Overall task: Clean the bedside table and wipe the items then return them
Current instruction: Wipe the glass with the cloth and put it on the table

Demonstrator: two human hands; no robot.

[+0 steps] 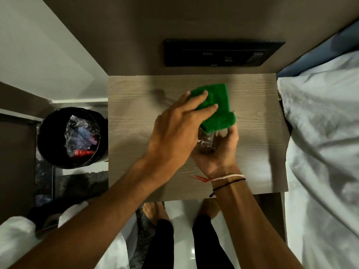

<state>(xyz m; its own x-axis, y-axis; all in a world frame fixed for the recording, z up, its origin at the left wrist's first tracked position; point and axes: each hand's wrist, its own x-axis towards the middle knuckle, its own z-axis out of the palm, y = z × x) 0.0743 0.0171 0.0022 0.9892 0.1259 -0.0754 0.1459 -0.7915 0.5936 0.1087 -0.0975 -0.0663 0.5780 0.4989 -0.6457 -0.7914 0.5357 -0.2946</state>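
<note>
Above the middle of the bedside table [136, 117], my right hand [219, 152] is wrapped around a clear glass [206, 141], gripping it from below. My left hand [174, 131] presses a green cloth [215, 107] over the glass's far end, fingers spread on the fabric. A black bin [48, 136] stands left of the table; white bedding [320, 133] lies to its right.

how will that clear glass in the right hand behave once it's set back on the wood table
The clear glass tumbler looks rigid and probably breakable. Its smooth wall may be slippery under the green woven cloth. Cradled sideways in the right hand, it could roll unless stood upright.
</note>
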